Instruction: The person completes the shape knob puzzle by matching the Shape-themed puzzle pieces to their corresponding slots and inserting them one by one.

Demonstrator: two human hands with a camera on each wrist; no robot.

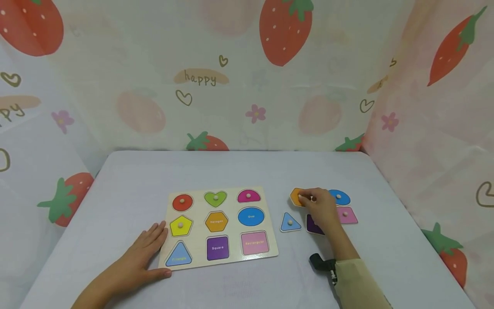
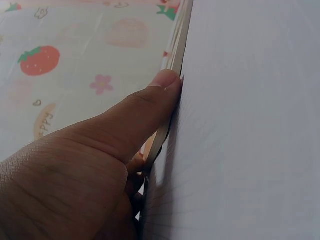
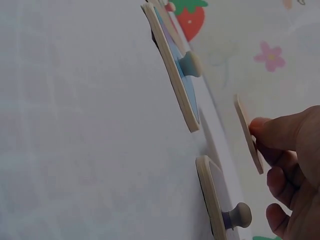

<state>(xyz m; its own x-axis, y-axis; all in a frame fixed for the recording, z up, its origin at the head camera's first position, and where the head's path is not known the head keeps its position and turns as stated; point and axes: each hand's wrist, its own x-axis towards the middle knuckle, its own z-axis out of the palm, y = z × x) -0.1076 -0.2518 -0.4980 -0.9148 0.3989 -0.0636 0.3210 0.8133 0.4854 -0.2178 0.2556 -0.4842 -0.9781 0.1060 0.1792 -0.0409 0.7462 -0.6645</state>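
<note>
My right hand (image 1: 322, 210) pinches an orange hexagon puzzle piece (image 1: 295, 197) by its knob; in the right wrist view the piece (image 3: 247, 132) is held up off the table. Beside that hand lie a blue triangle piece (image 1: 289, 223), a purple square piece (image 1: 313, 225) partly hidden by it, a blue oval piece (image 1: 340, 197) and a pink rectangle piece (image 1: 348, 215). My left hand (image 1: 137, 253) rests flat at the left edge of the shape puzzle board (image 1: 198, 229), fingers extended, thumb (image 2: 162, 85) touching the near edge.
Knobbed pieces sit in the board's red (image 1: 182, 202), green heart, magenta half-circle and yellow pentagon places. Printed words show in its other recesses. The white-covered table (image 1: 247, 169) is backed and flanked by strawberry-print cloth (image 1: 231, 107).
</note>
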